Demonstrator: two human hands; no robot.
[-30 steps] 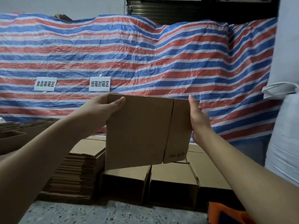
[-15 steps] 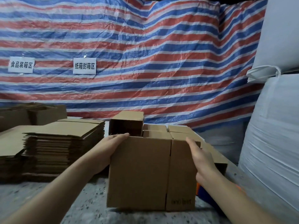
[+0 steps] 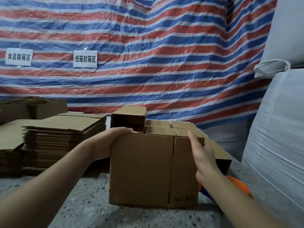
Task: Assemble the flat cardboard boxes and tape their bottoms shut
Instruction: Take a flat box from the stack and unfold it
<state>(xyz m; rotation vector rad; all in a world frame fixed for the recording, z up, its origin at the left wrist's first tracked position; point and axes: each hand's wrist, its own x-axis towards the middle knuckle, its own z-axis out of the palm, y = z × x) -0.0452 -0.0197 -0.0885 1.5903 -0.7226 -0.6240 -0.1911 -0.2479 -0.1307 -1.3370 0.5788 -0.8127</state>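
A brown cardboard box (image 3: 141, 170) stands upright on the speckled floor (image 3: 85, 203), its seamed side facing me. My left hand (image 3: 113, 137) holds its top left corner, with fingers laid along the top edge. My right hand (image 3: 202, 155) is at the top right corner, thumb straight up in front and fingers beside the right wall. A stack of flat cardboard boxes (image 3: 62, 134) lies to the left. No tape on the box shows from this side.
Several assembled boxes (image 3: 181, 127) stand close behind, one (image 3: 128, 117) lying on top with its opening toward me. An orange and blue object (image 3: 238, 186) sits behind my right wrist. White bulk sacks (image 3: 279, 129) wall off the right. A striped tarp (image 3: 148, 55) hangs behind.
The box came down from chest height onto the floor. My right hand has eased off the box's right side, thumb now raised. The left hand stays on the top left corner.
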